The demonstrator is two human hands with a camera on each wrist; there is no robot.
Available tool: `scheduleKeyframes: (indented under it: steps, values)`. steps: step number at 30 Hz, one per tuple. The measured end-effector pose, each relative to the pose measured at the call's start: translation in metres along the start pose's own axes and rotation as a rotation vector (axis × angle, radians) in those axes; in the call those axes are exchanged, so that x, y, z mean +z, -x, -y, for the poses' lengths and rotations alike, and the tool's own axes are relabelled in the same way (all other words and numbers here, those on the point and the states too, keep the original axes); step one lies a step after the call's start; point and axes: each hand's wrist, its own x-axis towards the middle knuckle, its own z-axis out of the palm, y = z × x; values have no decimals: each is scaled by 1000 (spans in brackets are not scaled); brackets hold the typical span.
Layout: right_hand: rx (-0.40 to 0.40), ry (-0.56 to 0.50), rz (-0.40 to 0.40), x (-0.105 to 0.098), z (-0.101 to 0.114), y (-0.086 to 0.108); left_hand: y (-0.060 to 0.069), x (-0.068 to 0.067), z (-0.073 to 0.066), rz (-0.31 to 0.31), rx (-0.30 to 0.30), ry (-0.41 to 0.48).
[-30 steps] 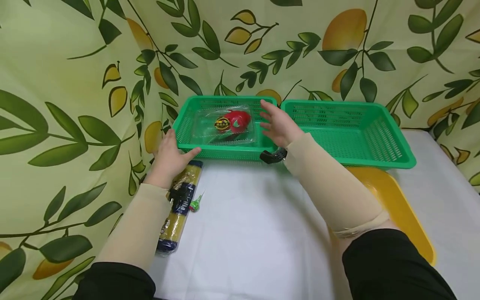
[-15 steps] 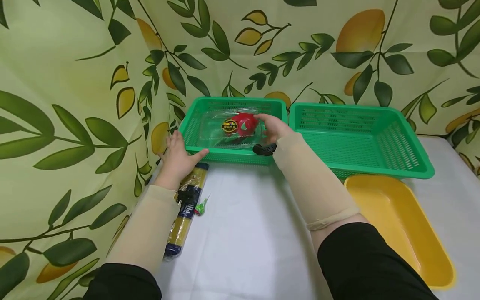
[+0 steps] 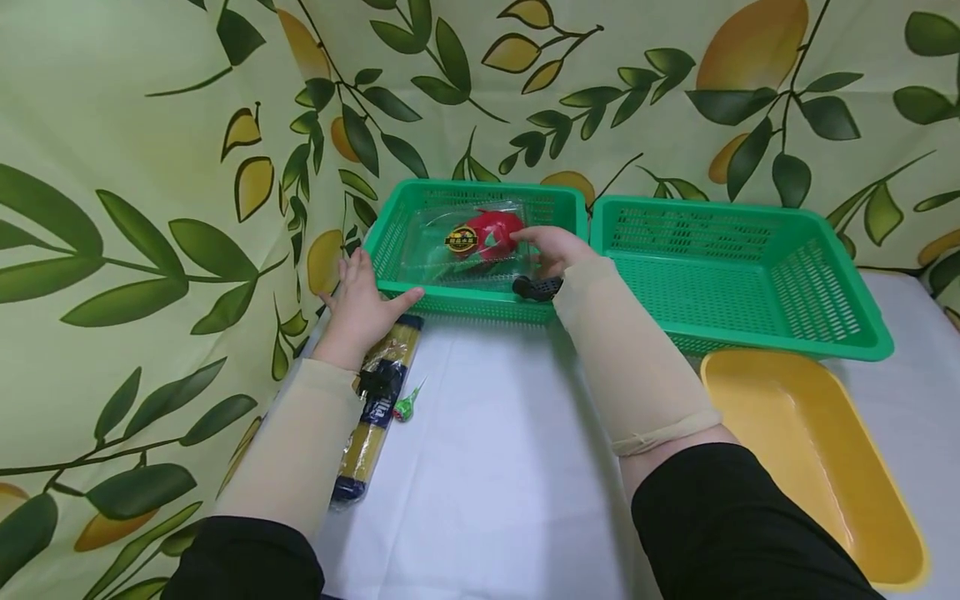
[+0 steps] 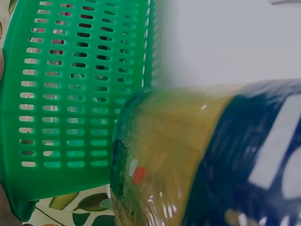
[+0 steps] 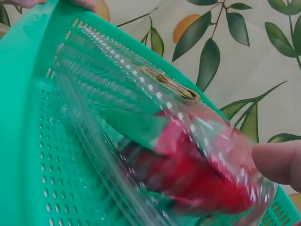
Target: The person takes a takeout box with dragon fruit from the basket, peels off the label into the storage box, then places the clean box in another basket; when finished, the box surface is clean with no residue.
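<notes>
A clear plastic fruit box [image 3: 427, 242] lies in the left green basket [image 3: 472, 302], a red dragon fruit [image 3: 498, 228] inside and a black-and-gold label on its lid. At the box's right end my right hand [image 3: 558, 246] grips it; the right wrist view shows the thumb [image 5: 277, 162] against the plastic and fingers blurred behind it. My left hand [image 3: 357, 312] rests on the basket's front left corner, fingers straight along the left rim and thumb spread over the front rim. Below that hand lies a pack of spaghetti [image 4: 174, 150] in blue-ended film.
To the right stands a second green basket [image 3: 697, 283]. In front of it is a yellow tray [image 3: 795, 442]. A green-wrapped lollipop [image 3: 406, 406] lies on the white tablecloth [image 3: 480, 467] beside the spaghetti. A leaf-patterned cloth [image 3: 465, 125] hangs behind and at the left.
My right hand has moved down and left from above the basket's right rim to the right end of the fruit box. The left hand has stayed at the basket corner.
</notes>
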Motion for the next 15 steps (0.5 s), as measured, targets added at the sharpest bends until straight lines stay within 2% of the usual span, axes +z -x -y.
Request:
scheduleKeyframes:
  steps: [7,15]
  values:
    - [-1,-4,57,-1,-2,0,-1,2,1,7,1,1]
    - [-24,25,47,0,-5,-5,0,1,-1,3,-4,-12]
